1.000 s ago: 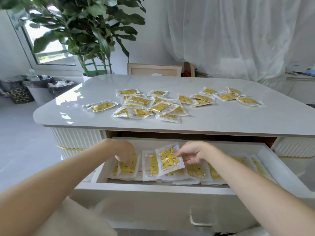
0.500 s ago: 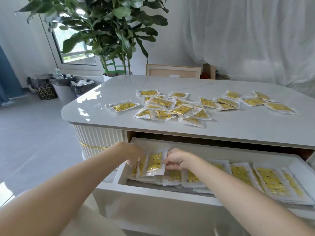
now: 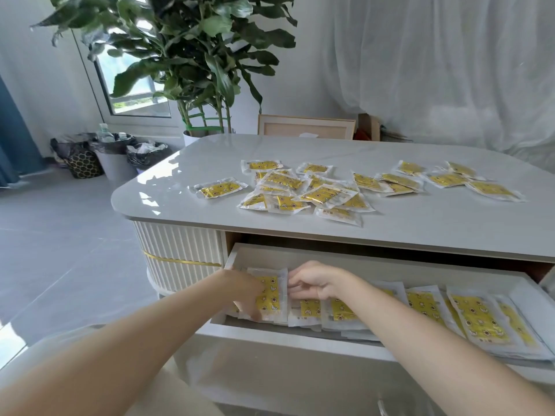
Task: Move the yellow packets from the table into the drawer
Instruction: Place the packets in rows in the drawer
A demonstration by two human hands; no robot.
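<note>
Both grips pinch yellow packet, now laid flatter at drawer left end.

— What do you see beyond your work?

— You look past a tall leafy plant in a white pot, standing by the window at the far left.

— And on the floor there?

— You have three bins near the wall: a dark patterned basket, a white bin lined with a black bag and holding clear bottles, and a black-bagged bin just beside it. A blue curtain hangs at your left edge.

— Farther right?

— A pale wooden frame leans behind, and a sheer white curtain covers the wall. Grey tiles cover the floor.
</note>
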